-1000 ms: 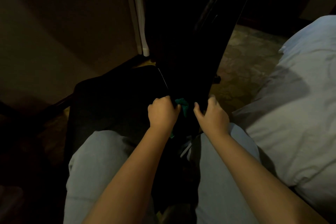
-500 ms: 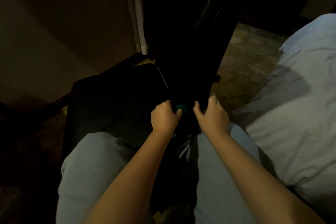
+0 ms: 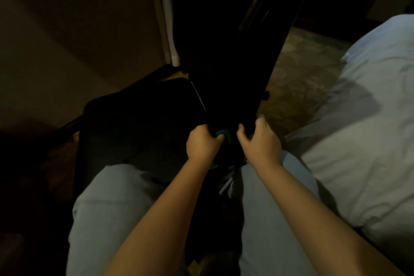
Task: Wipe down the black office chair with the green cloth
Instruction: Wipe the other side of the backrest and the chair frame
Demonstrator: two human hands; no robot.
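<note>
Light: dim, brightest on bedding (image 3: 363,123) at right.
Shadow: black office chair (image 3: 224,56) swallowed, detail lost.
Edges: wide-angle bending.

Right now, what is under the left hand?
A green cloth, gripped by the left hand at the black office chair. Only small bits show; the rest is covered.

A dim, mottled brown patterned floor (image 3: 300,67) carries the black office chair (image 3: 224,56), whose base is lost in shadow. At the right stands a bed covered in a wrinkled pale grey-blue sheet (image 3: 369,119).
</note>
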